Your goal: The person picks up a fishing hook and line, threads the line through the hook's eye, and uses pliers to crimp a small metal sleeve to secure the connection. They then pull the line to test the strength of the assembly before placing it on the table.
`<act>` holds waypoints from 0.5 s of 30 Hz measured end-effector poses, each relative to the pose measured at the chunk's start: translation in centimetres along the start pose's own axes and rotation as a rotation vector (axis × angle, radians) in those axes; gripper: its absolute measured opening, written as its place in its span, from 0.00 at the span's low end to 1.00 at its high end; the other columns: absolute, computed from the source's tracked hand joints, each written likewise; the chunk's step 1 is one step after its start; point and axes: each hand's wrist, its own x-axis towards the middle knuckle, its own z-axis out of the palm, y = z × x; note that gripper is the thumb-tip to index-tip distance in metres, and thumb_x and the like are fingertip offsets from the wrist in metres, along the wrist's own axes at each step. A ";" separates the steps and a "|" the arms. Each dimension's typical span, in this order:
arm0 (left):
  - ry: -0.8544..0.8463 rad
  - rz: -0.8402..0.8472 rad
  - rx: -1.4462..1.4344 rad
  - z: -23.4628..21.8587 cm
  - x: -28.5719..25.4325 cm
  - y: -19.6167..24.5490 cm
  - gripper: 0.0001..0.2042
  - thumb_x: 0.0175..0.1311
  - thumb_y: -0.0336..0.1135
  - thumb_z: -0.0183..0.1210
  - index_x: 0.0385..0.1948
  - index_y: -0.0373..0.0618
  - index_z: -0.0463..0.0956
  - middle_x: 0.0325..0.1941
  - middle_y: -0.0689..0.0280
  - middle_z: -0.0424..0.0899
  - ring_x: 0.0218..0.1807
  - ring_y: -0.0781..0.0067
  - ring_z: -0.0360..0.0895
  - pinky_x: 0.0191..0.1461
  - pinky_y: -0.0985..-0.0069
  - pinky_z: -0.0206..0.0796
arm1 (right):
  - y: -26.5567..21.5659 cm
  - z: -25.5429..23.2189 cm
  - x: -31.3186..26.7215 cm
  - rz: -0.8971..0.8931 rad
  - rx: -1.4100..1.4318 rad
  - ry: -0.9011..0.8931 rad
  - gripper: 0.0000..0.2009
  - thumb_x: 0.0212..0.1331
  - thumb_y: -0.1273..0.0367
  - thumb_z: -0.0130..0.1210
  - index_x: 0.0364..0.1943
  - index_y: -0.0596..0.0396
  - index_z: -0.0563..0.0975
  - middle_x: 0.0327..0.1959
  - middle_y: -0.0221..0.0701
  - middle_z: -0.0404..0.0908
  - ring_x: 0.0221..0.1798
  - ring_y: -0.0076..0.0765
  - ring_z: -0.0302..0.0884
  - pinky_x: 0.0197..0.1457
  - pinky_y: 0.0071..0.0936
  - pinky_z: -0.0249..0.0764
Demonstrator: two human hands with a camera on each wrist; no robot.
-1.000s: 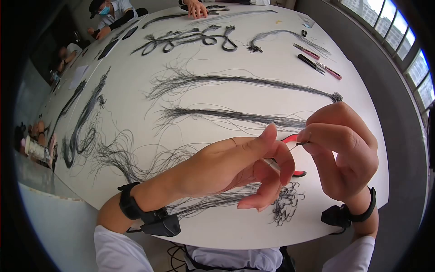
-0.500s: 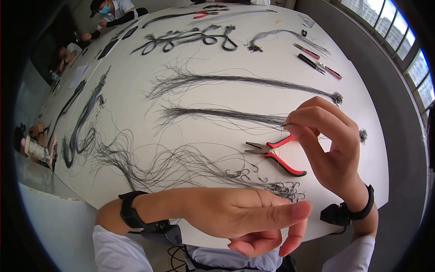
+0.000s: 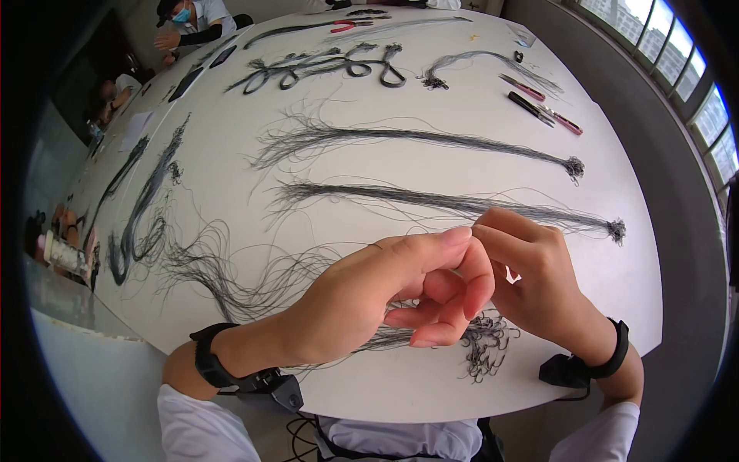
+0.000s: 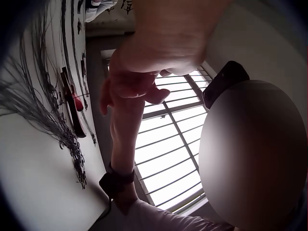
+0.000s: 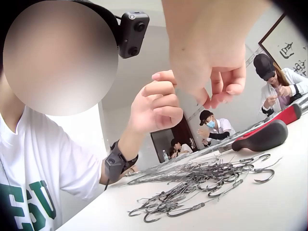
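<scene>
My left hand and right hand meet above the table, fingertips close together in the head view. The right thumb and forefinger pinch a small dark fish hook, which the hands hide at this moment. The left fingers are curled, with the thumb lying over the forefinger, on the fine line that runs from that hook; the line itself barely shows. Below lies a heap of black fish hooks, tied to a bundle of dark lines. Pliers with red and black handles lie beside the heap.
Two more hook bundles, an upper one and a lower one, stretch across the table. Thread snips lie at the back right. Looped bundles lie farther back. A person in a mask sits at the far left.
My left hand went down toward the table's front edge, drawing the line, then rose back to the right hand. The right hand shifted left and is now lower, over the pliers.
</scene>
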 end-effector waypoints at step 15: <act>-0.018 0.258 -0.223 -0.3 0.2 -0.3 0.27 0.70 0.56 0.22 0.32 0.42 0.63 0.22 0.60 0.71 0.22 0.68 0.68 0.31 0.72 0.64 | 0.9 0.6 -0.9 -0.114 -0.172 -0.109 0.08 0.42 0.77 0.56 0.28 0.52 0.73 0.24 0.27 0.70 0.18 0.34 0.70 0.18 0.29 0.63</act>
